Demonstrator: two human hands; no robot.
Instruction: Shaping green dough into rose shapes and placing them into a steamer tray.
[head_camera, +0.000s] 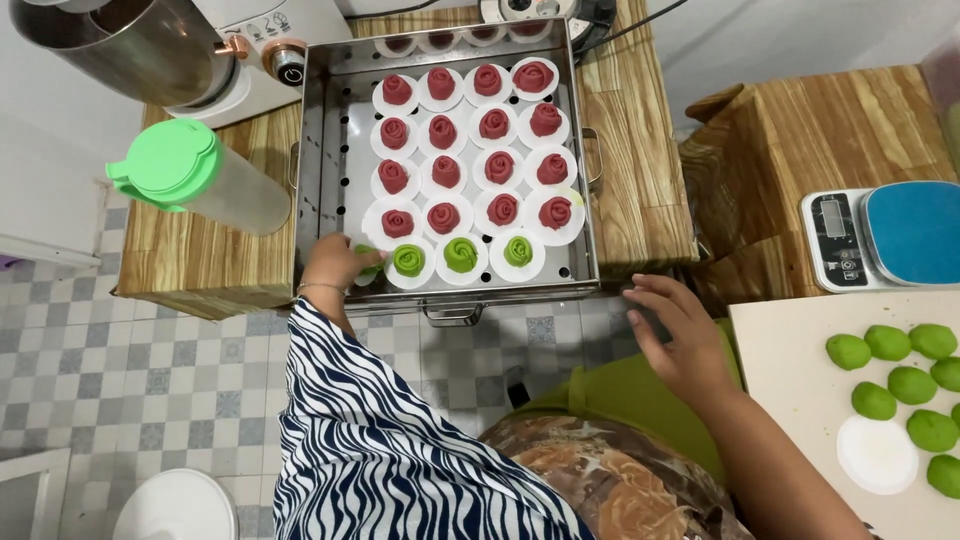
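Note:
A square steel steamer tray (318, 190) holds rows of red rose-shaped dough pieces (444, 172) on white paper rounds, with a front row of green rose pieces (460, 254). My left hand (338, 262) reaches into the tray's front left corner and rests on a green rose piece (366, 258) there, fingers closed around it. My right hand (675, 335) hovers open above my lap, just right of the tray's front edge, holding nothing.
A white board (790, 375) at right carries several green dough balls (890, 385) and a white paper round (877, 454). A kitchen scale (880, 235) sits behind it. A green-lidded jug (190, 175) and a stand mixer (240, 45) stand left of the tray.

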